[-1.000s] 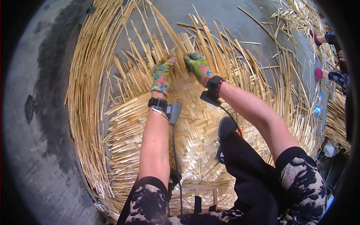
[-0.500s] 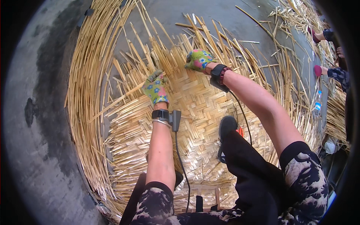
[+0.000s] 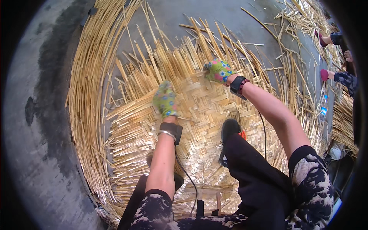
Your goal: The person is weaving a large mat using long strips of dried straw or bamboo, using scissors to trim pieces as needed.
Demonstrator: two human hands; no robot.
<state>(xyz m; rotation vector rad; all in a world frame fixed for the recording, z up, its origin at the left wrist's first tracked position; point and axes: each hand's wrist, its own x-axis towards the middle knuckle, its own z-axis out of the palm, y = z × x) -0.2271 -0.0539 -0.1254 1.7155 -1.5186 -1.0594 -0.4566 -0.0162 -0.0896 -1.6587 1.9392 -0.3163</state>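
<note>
Two floral-gloved hands [image 3: 165, 100] [image 3: 219, 71] | herringbone-woven mat [image 3: 201, 109] | slender, splayed, straw-coloured strips [image 3: 184, 57]

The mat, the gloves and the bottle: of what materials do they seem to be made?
The mat: dried plant strips, perhaps split reed or bamboo, with a slight sheen; they are straw-coloured, flat and interwoven, with ragged ends.
The gloves: probably matte fabric, printed with flowers; any coating is too unclear to tell.
The bottle: likely clear, glossy plastic; it looks see-through around a blue band.
</note>
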